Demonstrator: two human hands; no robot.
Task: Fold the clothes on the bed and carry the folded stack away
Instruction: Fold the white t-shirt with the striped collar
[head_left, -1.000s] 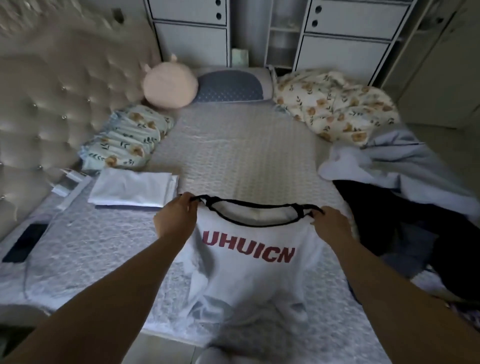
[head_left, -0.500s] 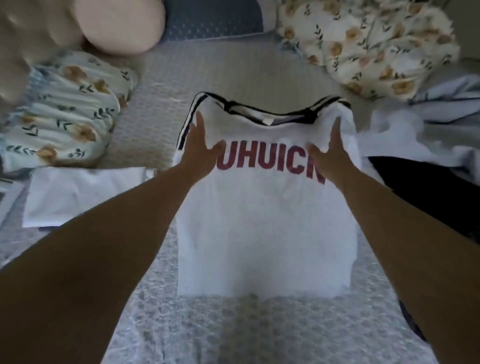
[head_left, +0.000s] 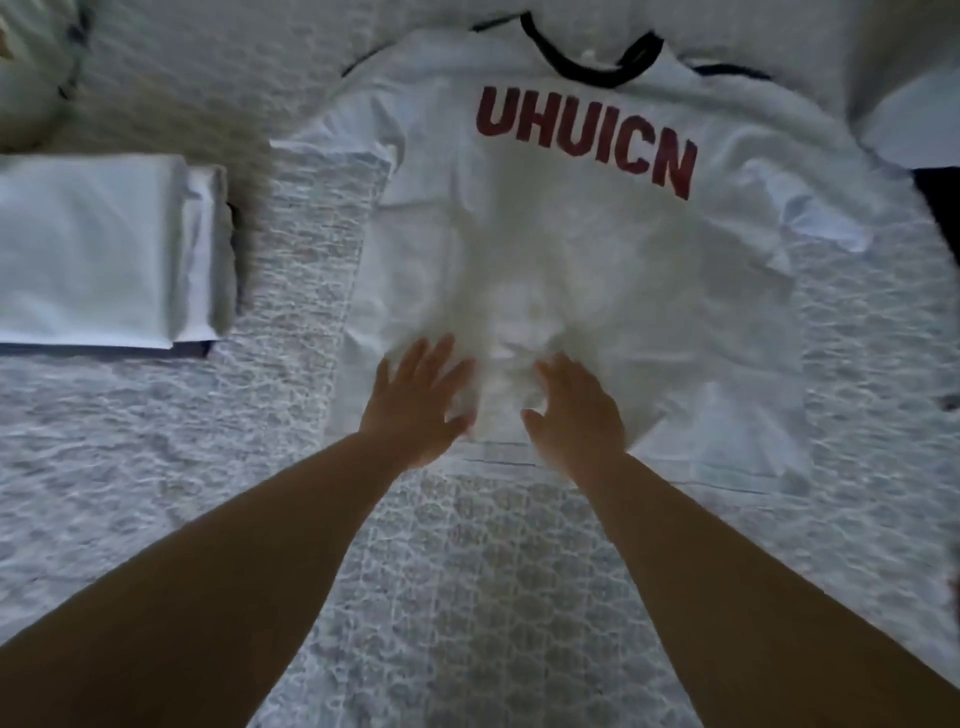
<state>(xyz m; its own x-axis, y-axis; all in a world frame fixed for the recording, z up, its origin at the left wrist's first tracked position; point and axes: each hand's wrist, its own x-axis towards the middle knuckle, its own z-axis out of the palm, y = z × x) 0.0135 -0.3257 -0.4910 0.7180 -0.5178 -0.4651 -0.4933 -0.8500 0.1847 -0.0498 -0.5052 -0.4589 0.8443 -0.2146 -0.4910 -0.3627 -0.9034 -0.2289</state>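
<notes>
Since half a second ago you have drawn both hands down the white T-shirt, from beside its red lettering to its near hem, and your view has swung down so the floral bedding no longer shows; your left hand now lies flat on the lower left of the shirt, fingers straight and spread, pinching nothing; your right hand lies just beside it on the lower middle, fingers straight and slightly fanned, palm down on the cloth, though motion blur softens both of them; the two hands are near each other but apart, with a bare strip of shirt between them.

You have the shirt laid out front up on the quilted bedspread, collar away from you; its black-trimmed neckline sits at the top of the view, and below it the red block capitals read "UHUICN"; the short sleeves lie out to either side, and the cloth around your hands is rumpled rather than smooth.

To your left, well apart from the shirt, a folded white garment rests on the bedspread as a tidy rectangle; at the right edge a dark garment touches the shirt's sleeve, and a pale cloth lies above it; no writing can be read on any of these.
</notes>
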